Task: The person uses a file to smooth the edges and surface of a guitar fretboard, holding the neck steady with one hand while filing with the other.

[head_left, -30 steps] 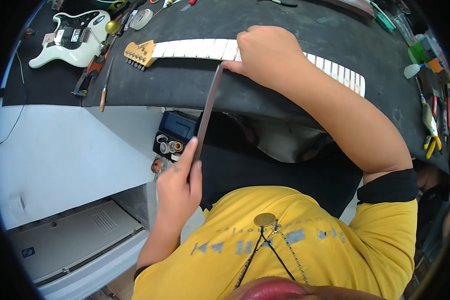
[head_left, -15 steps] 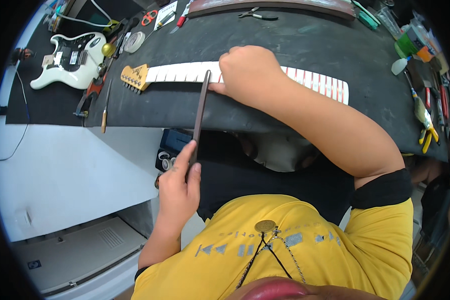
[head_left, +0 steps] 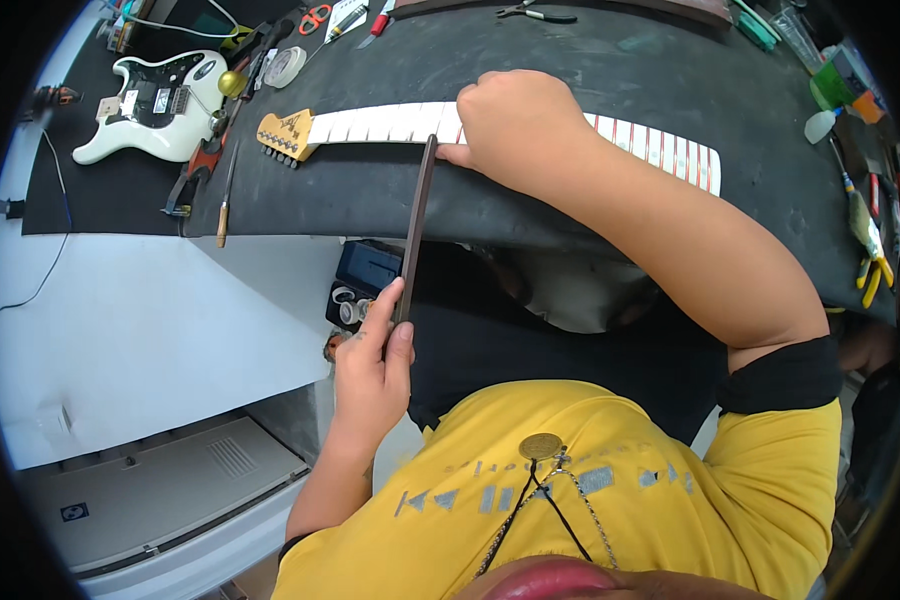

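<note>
Now the left hand (head_left: 372,365) pinches the near end of a long dark bar (head_left: 415,232), thumb and fingers closed on it. Its far end meets the taped guitar neck (head_left: 390,122) on the black mat (head_left: 610,70), just beside the right hand (head_left: 515,125), which presses curled on the neck. Bare mat lies beyond; the mat's front edge passes under the bar.
</note>
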`<move>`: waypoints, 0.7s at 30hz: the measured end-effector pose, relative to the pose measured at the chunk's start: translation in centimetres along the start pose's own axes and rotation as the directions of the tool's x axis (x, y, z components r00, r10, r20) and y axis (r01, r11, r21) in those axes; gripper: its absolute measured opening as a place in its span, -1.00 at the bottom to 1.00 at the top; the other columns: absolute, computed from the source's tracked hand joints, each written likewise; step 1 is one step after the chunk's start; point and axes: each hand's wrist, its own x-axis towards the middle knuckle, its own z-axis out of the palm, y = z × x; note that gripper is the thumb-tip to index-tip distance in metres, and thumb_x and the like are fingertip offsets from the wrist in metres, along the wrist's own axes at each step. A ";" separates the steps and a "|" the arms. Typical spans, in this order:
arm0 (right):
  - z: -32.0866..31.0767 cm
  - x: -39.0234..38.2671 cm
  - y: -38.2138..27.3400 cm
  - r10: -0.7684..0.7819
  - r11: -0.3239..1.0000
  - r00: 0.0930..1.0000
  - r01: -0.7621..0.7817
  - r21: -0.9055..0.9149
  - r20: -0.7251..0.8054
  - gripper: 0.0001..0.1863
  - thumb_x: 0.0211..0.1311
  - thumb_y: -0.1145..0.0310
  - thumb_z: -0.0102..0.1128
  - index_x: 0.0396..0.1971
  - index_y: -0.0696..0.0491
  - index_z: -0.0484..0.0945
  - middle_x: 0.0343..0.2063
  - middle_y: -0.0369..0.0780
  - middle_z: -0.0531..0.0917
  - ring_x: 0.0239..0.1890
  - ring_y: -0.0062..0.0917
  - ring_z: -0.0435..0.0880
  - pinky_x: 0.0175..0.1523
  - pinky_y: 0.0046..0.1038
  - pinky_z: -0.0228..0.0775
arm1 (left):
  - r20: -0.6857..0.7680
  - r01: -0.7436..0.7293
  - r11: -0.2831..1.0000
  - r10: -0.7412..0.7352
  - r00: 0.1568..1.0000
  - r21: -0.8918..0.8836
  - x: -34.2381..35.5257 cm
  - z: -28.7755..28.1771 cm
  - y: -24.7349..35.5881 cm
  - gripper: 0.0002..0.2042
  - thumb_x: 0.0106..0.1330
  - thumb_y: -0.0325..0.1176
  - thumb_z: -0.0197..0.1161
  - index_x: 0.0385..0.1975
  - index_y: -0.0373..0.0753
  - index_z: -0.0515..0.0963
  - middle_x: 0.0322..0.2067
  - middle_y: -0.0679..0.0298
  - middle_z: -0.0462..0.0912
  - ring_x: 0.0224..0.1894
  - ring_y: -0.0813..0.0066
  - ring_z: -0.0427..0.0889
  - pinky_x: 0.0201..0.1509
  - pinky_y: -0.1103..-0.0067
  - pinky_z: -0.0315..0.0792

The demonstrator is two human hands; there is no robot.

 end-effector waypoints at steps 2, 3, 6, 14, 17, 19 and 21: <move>-0.1 0.0 0.0 0.009 1.000 0.999 -0.009 0.000 0.033 -0.37 0.35 -0.24 0.55 -0.36 0.16 0.84 -0.31 -0.05 0.85 -0.17 -0.12 0.91 -0.05 -0.16 0.79 | 0.010 -0.008 1.000 0.008 1.000 0.007 1.4 -0.2 0.7 -0.50 0.61 -0.58 0.25 0.52 -0.23 0.59 -0.58 0.28 0.60 -0.54 0.51 0.62 -0.32 0.52 0.54; 0.0 -0.1 0.0 0.010 1.000 0.999 -0.010 -0.008 0.037 -0.37 0.35 -0.24 0.55 -0.36 0.16 0.84 -0.31 -0.05 0.85 -0.17 -0.12 0.91 -0.05 -0.16 0.79 | 0.019 -0.021 1.000 0.020 1.000 0.016 4.2 -0.1 1.4 -0.51 0.61 -0.58 0.24 0.52 -0.22 0.59 -0.58 0.27 0.59 -0.53 0.51 0.62 -0.32 0.52 0.53; 0.2 -0.1 0.0 -0.020 1.000 1.000 0.020 -0.012 -0.017 -0.38 0.35 -0.23 0.56 -0.34 0.16 0.85 -0.31 -0.05 0.85 -0.17 -0.11 0.91 -0.06 -0.17 0.79 | 0.087 0.089 0.991 -0.081 0.993 -0.103 12.1 0.3 3.8 -0.54 0.70 -0.41 0.21 0.55 -0.15 0.59 -0.52 0.44 0.54 -0.57 0.72 0.45 -0.46 0.59 0.38; 0.1 -0.6 0.6 -0.020 1.000 0.998 0.020 -0.005 -0.060 -0.55 0.34 -0.06 0.59 -0.32 0.09 0.90 -0.35 -0.07 0.89 -0.19 -0.15 0.94 -0.08 -0.19 0.80 | 0.062 0.110 0.988 -0.103 0.993 -0.110 3.6 -0.1 1.0 -0.48 0.64 -0.53 0.23 0.57 -0.17 0.56 -0.60 0.38 0.51 -0.53 0.64 0.48 -0.36 0.57 0.43; 0.9 0.0 0.0 -0.052 0.999 0.998 0.053 0.014 -0.039 -0.41 0.34 -0.18 0.57 -0.37 0.16 0.84 -0.31 -0.07 0.86 -0.17 -0.13 0.91 -0.06 -0.17 0.79 | 0.007 0.056 0.994 -0.055 0.998 -0.092 -1.3 -0.1 -0.7 -0.48 0.64 -0.56 0.24 0.57 -0.19 0.55 -0.60 0.36 0.52 -0.54 0.65 0.51 -0.35 0.57 0.44; 0.8 -0.5 0.2 -0.050 0.999 0.997 0.051 0.006 -0.055 -0.41 0.33 -0.18 0.57 -0.37 0.16 0.85 -0.32 -0.06 0.86 -0.17 -0.12 0.91 -0.06 -0.17 0.79 | 0.028 0.039 0.991 -0.036 0.999 -0.126 2.6 0.0 0.2 -0.49 0.65 -0.55 0.23 0.56 -0.20 0.56 -0.59 0.37 0.53 -0.55 0.65 0.52 -0.38 0.58 0.44; 0.3 -0.3 0.7 -0.043 0.999 0.995 0.042 -0.008 -0.093 -0.41 0.33 -0.18 0.57 -0.37 0.16 0.85 -0.33 -0.06 0.86 -0.17 -0.12 0.91 -0.06 -0.17 0.79 | 0.078 0.122 0.983 -0.112 0.991 -0.139 8.6 0.1 3.3 -0.54 0.69 -0.44 0.22 0.55 -0.19 0.58 -0.56 0.42 0.53 -0.56 0.69 0.48 -0.45 0.58 0.41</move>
